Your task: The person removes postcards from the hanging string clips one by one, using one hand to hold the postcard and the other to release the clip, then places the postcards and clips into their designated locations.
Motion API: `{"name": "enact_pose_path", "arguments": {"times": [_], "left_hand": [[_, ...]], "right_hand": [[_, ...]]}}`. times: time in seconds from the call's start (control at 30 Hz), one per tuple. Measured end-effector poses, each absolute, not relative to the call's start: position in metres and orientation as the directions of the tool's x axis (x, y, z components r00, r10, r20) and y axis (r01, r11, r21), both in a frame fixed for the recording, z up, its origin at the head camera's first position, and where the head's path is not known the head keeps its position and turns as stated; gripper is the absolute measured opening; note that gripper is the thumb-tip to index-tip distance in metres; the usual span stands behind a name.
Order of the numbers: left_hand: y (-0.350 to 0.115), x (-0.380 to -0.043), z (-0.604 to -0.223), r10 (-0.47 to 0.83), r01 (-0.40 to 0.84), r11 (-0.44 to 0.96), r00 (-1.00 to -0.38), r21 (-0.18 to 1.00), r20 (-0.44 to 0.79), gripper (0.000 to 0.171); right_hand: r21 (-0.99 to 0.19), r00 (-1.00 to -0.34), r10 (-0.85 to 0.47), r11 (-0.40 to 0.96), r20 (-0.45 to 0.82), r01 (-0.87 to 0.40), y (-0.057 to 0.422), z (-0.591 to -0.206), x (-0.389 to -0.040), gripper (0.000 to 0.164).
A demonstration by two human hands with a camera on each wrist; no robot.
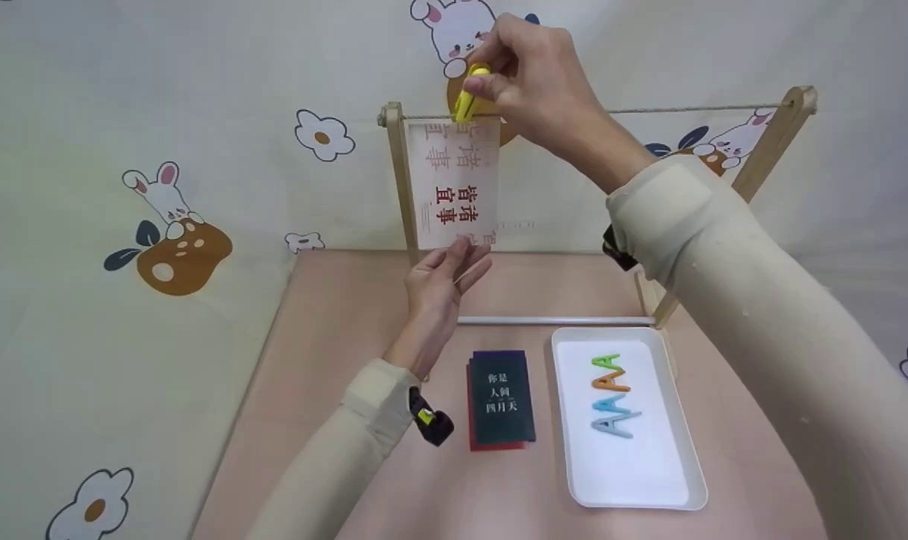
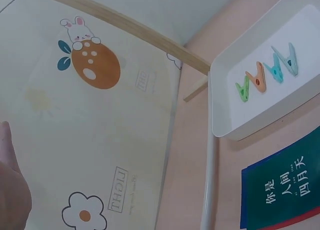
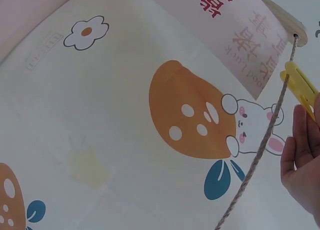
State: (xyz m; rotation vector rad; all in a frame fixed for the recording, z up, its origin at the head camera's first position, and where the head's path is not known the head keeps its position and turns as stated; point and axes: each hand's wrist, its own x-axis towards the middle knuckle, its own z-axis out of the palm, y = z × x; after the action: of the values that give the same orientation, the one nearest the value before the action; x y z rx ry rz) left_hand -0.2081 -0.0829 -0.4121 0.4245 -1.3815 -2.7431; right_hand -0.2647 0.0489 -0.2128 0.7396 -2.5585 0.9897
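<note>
A pinkish card (image 1: 482, 165) with red Chinese characters hangs lengthwise from a twine line (image 1: 694, 109) near its left post. With thumb and fingers, my right hand (image 1: 544, 82) pinches a yellow clothespin (image 1: 466, 97) at the card's top edge, where it meets the twine. In the right wrist view, the jaws of the yellow clothespin (image 3: 299, 84) sit over the twine (image 3: 260, 157) beside the card (image 3: 240, 45). Below, my left hand (image 1: 439, 281) holds the card's lower edge, its thumb in front. The left wrist view shows only part of this hand (image 2: 12, 190).
A wooden frame (image 1: 773, 142) carries the twine, with a pale bar (image 1: 559, 320) low across it. In front lie stacked cards, a dark green one (image 1: 503, 427) on top. To their right, a white tray (image 1: 634, 480) holds several clothespins (image 1: 611, 380). A patterned sheet (image 1: 259, 60) hangs behind.
</note>
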Motion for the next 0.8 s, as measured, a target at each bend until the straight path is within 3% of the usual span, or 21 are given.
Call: {"name": "enact_pose_path", "arguments": {"times": [0.4,0.8], "left_hand": [[-0.095,-0.19,-0.42,-0.178,-0.132,-0.532,-0.948,0.836,-0.263,0.029],[-0.098,-0.168,-0.441,-0.218,-0.205,-0.433,-0.921,0.878,-0.322,0.027]], "right_hand": [[-0.645,-0.814,-0.273,0.502,0.513,-0.575,0.058,-0.215,-0.254,0.026],[-0.701,-0.815,-0.304,0.415,0.494,-0.58,0.077,-0.238,-0.239,0.026]]}}
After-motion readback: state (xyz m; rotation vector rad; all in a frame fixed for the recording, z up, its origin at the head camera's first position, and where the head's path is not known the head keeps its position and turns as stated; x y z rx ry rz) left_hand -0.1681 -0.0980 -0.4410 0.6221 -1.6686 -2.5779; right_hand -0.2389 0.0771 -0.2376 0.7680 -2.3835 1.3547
